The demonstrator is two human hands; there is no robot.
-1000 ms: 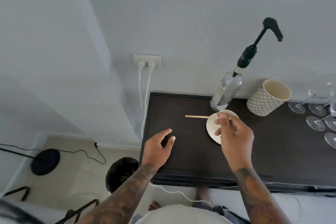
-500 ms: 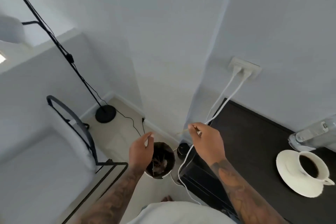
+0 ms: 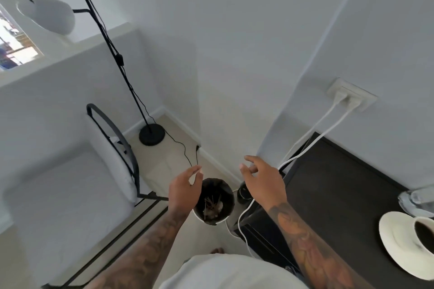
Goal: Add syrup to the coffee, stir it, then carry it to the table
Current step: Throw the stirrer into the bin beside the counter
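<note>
A white cup of black coffee (image 3: 424,233) stands on a white saucer (image 3: 394,244) at the right edge of the dark cabinet top (image 3: 340,183). Behind it the base of the clear syrup bottle (image 3: 416,199) shows, cut off by the frame. My right hand (image 3: 263,180) hovers above the cabinet's left corner with fingers spread and nothing in them. My left hand (image 3: 185,185) hangs relaxed over the rim of a small waste bin (image 3: 215,204) on the floor, which holds wooden stirrers and scraps.
White cables (image 3: 312,145) run from a wall socket (image 3: 351,97) down past the cabinet's left side. A floor lamp base (image 3: 152,135) stands in the corner. A white chair with a black frame (image 3: 112,145) sits on the left.
My right hand has let go of the wooden stirrer it pinched and now spreads open over the bin. The view turned from the cabinet top to the floor on the left.
</note>
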